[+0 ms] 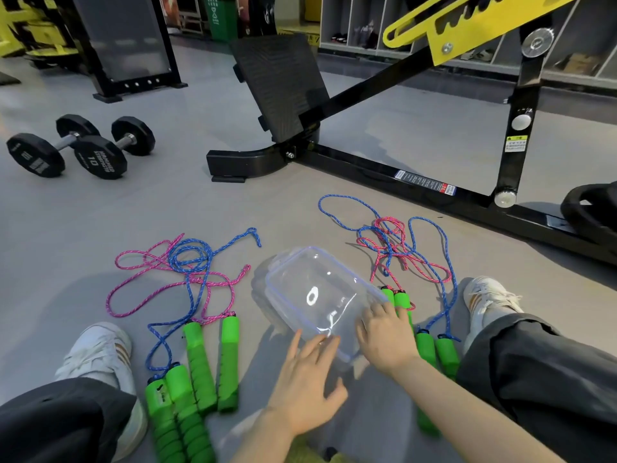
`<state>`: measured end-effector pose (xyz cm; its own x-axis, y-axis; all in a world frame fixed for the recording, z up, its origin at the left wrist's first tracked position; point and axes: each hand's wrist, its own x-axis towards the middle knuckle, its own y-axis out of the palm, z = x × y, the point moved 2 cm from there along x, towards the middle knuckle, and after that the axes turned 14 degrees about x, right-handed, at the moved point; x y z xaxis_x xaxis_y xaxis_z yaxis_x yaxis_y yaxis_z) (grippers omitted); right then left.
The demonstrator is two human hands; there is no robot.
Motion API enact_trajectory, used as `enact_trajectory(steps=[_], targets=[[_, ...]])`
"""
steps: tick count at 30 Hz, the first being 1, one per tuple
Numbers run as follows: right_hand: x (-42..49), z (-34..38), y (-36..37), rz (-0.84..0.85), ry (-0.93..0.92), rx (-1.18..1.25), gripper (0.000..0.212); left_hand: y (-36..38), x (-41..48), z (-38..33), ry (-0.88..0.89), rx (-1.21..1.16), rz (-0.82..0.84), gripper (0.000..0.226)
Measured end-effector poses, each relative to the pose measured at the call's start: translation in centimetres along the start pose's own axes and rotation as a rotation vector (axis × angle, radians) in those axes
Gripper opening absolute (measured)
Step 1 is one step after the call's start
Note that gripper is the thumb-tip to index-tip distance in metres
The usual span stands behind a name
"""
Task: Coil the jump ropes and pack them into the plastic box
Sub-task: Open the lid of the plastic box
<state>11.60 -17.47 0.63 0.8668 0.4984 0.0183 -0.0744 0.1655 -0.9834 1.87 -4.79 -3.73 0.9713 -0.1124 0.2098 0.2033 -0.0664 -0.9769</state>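
Left hand (pixel 305 382) and right hand (pixel 384 339) steady the plastic box (pixel 317 279), likely for packing.
Fingers (pixel 315 347) spread on its 6 o'clock rim; jump ropes (pixel 196 354) flank it, uncoiled.

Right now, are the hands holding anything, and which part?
Both touch the clear box: left hand lies flat on its near edge, right hand is on its near right corner, grip unclear.
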Motion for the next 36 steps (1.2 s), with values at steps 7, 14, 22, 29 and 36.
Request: enact_trajectory(steps=[7,14,22,29,36], targets=[[-0.1,0.2,4.0,0.122,0.201,0.181,0.1,-0.3,0.9,4.7,-0.147,0.089,-0.108,0.053],[0.9,-2.3,3.6,0.357,-0.234,0.12,0.067,0.8,-1.3,8.1,-0.063,0.233,0.141,0.094],[0.1,-3.4,2.1,0.236,-0.342,0.206,0.092,0.5,-2.8,7.9,0.13,0.356,0.12,0.095],[-1.1,-5.0,1.8,-0.058,-0.035,0.264,0.058,-0.5,-2.9,5.8,-0.185,0.179,-0.012,0.069],[-1.4,-6.6,2.8,-0.106,0.245,0.183,0.057,-0.6,-4.6,9.6,-0.718,0.261,0.007,0.069]])
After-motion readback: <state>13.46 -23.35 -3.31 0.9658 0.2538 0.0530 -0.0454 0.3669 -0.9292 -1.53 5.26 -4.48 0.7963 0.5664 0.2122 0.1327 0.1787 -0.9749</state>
